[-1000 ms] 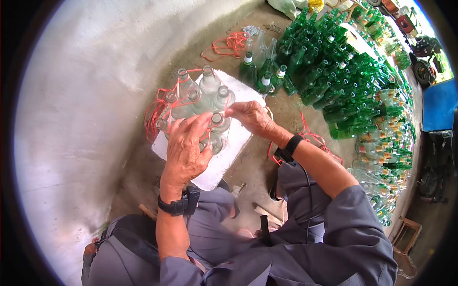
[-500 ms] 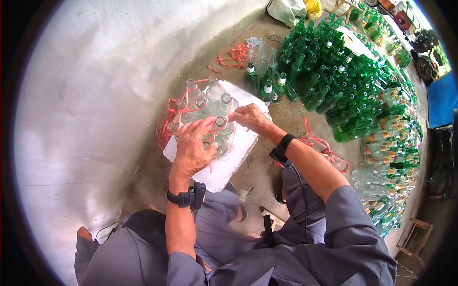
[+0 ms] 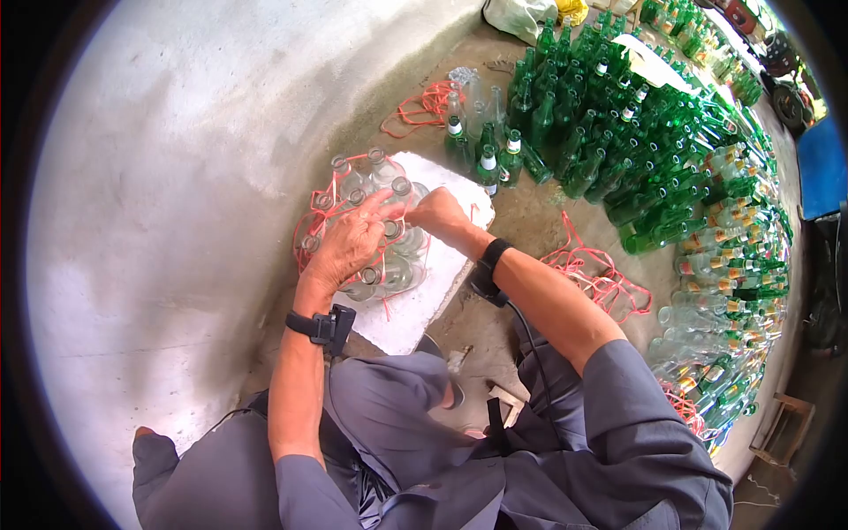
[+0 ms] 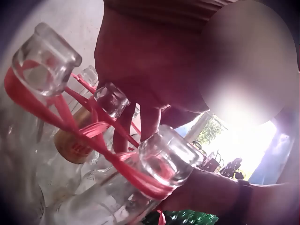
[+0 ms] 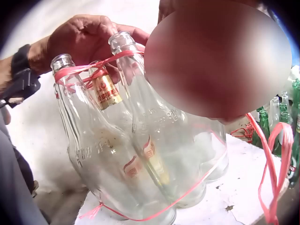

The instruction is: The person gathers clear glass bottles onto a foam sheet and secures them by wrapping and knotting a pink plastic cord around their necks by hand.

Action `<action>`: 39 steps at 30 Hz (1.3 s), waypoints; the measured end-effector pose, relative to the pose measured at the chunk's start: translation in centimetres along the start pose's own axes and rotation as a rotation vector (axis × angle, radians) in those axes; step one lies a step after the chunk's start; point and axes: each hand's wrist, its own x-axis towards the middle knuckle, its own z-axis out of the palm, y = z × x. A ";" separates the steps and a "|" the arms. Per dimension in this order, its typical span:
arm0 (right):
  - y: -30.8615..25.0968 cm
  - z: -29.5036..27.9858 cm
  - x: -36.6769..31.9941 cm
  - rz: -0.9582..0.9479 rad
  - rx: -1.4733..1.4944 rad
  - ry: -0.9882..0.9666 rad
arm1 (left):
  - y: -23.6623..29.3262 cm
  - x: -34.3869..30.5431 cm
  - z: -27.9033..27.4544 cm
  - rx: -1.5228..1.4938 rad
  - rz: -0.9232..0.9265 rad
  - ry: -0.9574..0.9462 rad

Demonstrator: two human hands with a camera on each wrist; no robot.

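Observation:
Several clear glass bottles [image 3: 393,269] stand bunched on a white foam slab [image 3: 415,309], bound at necks and bases with red string [image 3: 309,221]. My left hand [image 3: 349,243] lies over the bottle necks, fingers curled over the tops [image 5: 79,40]. Its fingers [image 4: 150,122] reach down between the mouths, where string [image 4: 42,110] wraps each neck [image 4: 168,157]. My right hand [image 3: 437,212] is curled right beside the left fingertips at the bundle's far side, pinching the string. A loose loop of string [image 5: 274,159] hangs below it. The bound bottles [image 5: 117,159] fill the right wrist view.
A curved concrete wall [image 3: 177,132] rises on the left. Many green bottles [image 3: 636,132] stand and lie to the right, a few [image 3: 486,150] close to the slab. Loose red string lies on the floor [image 3: 601,278] and farther back [image 3: 424,102]. A wooden stool [image 3: 782,424] sits lower right.
Both hands have moved toward the far side of the bundle and drawn together; the left fingers now reach up to meet the right hand over the necks.

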 end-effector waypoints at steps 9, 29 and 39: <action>-1.6 -0.2 -1.3 0.108 -0.121 0.047 | 0.1 0.7 -0.1 0.007 -0.003 -0.005; 0.2 -3.6 -3.2 -0.255 0.023 -0.123 | 2.3 1.5 -2.9 0.128 -0.109 0.048; 0.0 -5.0 -4.1 -0.377 0.034 -0.324 | -1.7 1.9 -5.7 -0.058 -0.058 0.092</action>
